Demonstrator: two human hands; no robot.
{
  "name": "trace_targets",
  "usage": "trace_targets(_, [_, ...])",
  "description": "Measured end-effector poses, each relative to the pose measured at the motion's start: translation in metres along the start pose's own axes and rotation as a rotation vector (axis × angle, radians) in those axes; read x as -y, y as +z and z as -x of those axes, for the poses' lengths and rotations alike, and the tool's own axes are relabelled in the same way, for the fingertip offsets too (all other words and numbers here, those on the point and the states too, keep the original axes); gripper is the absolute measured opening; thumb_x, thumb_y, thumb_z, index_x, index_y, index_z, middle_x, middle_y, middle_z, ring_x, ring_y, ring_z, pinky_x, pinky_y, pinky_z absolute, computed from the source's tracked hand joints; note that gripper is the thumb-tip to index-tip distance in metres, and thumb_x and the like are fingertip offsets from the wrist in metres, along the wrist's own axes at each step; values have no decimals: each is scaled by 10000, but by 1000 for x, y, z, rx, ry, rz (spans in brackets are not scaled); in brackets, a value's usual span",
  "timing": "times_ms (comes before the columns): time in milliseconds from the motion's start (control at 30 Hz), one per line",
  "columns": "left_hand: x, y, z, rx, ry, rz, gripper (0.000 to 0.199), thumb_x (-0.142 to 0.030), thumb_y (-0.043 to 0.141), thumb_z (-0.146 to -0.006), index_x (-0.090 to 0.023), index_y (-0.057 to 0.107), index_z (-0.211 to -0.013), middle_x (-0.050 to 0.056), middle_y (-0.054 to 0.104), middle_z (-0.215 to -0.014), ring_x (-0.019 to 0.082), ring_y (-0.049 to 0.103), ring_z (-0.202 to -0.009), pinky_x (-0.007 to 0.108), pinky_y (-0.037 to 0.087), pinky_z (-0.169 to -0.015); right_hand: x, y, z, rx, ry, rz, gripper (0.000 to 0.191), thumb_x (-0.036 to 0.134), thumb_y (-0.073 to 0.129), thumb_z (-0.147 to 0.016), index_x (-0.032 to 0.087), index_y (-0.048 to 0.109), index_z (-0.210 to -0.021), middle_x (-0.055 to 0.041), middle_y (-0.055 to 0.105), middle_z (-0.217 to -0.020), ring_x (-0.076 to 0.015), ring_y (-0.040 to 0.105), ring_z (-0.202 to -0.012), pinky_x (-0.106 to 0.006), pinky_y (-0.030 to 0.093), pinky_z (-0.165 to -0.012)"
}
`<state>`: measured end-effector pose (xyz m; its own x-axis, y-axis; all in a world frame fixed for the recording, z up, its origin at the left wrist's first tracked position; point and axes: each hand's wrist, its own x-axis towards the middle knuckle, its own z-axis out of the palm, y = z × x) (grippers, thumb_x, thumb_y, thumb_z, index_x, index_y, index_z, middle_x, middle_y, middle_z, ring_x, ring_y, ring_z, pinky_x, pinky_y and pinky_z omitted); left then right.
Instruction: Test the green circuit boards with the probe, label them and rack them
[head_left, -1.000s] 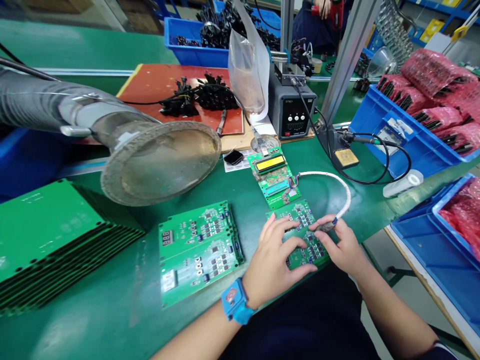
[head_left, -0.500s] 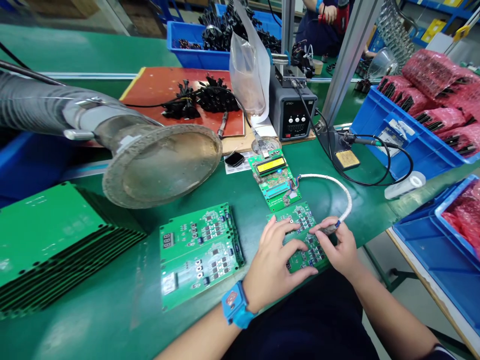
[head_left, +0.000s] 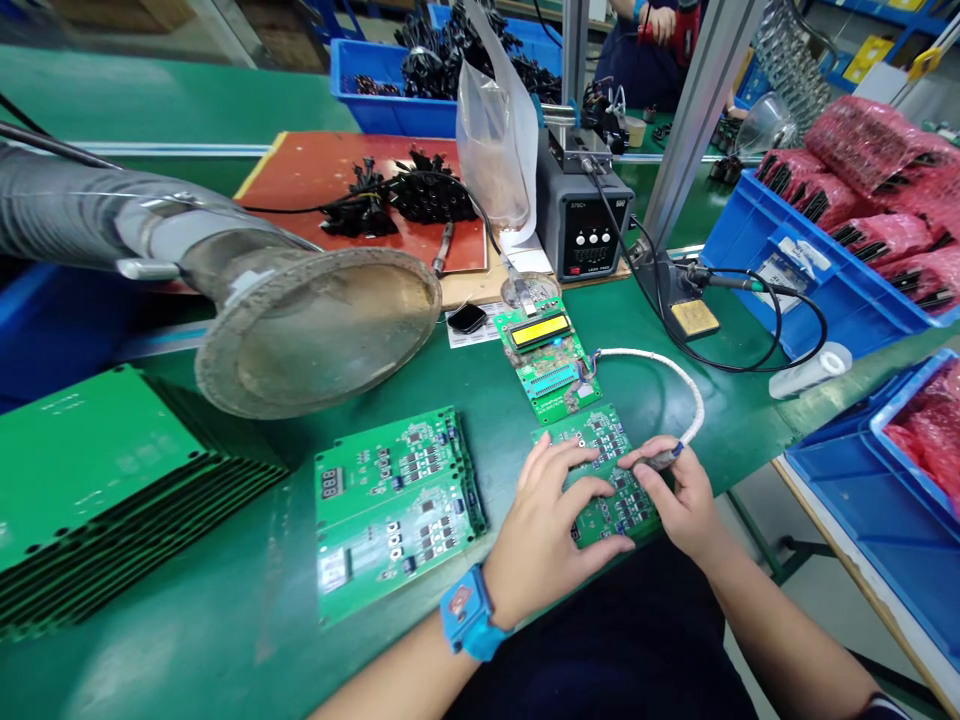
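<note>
My left hand [head_left: 551, 515] lies with fingers spread over a green circuit board [head_left: 604, 425] at the table's front edge, covering part of it. Pinched in my right hand [head_left: 679, 495] is a probe [head_left: 658, 460] at the end of a white sleeved cable [head_left: 694, 385]; its tip points down at the board's middle, and contact is hard to make out. The cable runs to a programmer board [head_left: 551, 395] with a yellow display [head_left: 540, 330], just beyond. Left of my hands sits a small stack of similar circuit boards [head_left: 397, 510].
A fume extraction hood [head_left: 322, 330] hangs at the left above a tall stack of green boards [head_left: 97, 460]. Behind stand a soldering station [head_left: 585, 220] and iron stand [head_left: 667, 290]. Blue bins [head_left: 810, 270] with pink-wrapped parts flank the right. A co-worker's hand [head_left: 660, 25] shows far back.
A blue light now glows on the programmer board beside the display. My hands and the probe hold nearly the same place; the view has shifted very slightly.
</note>
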<state>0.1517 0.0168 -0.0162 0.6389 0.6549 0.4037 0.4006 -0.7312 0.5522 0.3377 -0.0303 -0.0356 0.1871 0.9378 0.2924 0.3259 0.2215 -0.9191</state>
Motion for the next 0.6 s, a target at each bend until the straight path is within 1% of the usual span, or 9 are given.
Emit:
trace_targets(133, [0, 0, 0, 23, -7, -21, 495, -440, 793, -683, -187, 610, -1068, 140, 582, -1183, 351, 533, -1172, 683, 289, -1066, -1, 0, 0, 6, 9, -5, 104, 197, 555, -911, 252, 536, -998, -30, 697, -925, -190, 644, -884, -354, 484, -822])
trace_targets(200, [-1, -1, 0, 47, -22, -58, 639, -476, 788, -678, -166, 557, -1186, 173, 555, -1242, 370, 488, -1236, 668, 290, -1074, -1, 0, 0, 7, 14, -8, 104, 198, 554, -911, 250, 536, -999, -33, 694, -926, -191, 647, -881, -353, 490, -810])
trace_targets(233, [-2, -1, 0, 63, -27, -87, 743, -507, 782, -672, -147, 508, -1261, 200, 520, -1298, 387, 437, -1288, 661, 291, -1076, -1, 0, 0, 7, 13, -8, 104, 197, 554, -910, 249, 536, -998, -34, 694, -926, -192, 648, -882, -353, 492, -809])
trace_targets(300, [-3, -2, -1, 104, -30, -154, 936, -576, 761, -660, -100, 394, -1378, 260, 399, -1424, 427, 287, -1383, 652, 292, -1076, 0, 0, -1, 5, 7, -5, 104, 193, 554, -909, 249, 537, -996, -33, 697, -927, -192, 648, -885, -353, 491, -816])
trace_targets(367, [-6, -4, -2, 163, -36, -218, 1038, -615, 751, -642, -77, 334, -1425, 296, 269, -1501, 455, 168, -1417, 649, 292, -1071, 0, 0, -1, 4, -3, 4, 106, 189, 556, -907, 250, 538, -992, -30, 700, -926, -189, 646, -885, -353, 488, -823])
trace_targets(467, [-10, -8, -9, 274, -80, -276, 1101, -607, 803, -568, -114, 346, -1440, 315, 182, -1530, 481, 124, -1413, 638, 314, -1051, 2, 0, -2, 2, -10, 14, 109, 184, 558, -904, 248, 538, -989, -28, 697, -928, -185, 642, -879, -348, 486, -822])
trace_targets(533, [-12, -12, -16, 346, -118, -294, 1138, -605, 830, -515, -156, 356, -1446, 323, 158, -1531, 490, 121, -1407, 634, 323, -1038, 2, 0, -2, 0, -8, 24, 110, 185, 561, -903, 248, 540, -991, -28, 692, -933, -184, 641, -881, -348, 484, -825])
trace_targets(600, [-13, -15, -23, 397, -153, -308, 1166, -635, 824, -490, -176, 353, -1453, 331, 149, -1528, 495, 111, -1403, 636, 315, -1036, 2, 0, -2, -1, -6, 29, 113, 187, 563, -903, 250, 540, -994, -27, 689, -935, -186, 640, -887, -350, 483, -829])
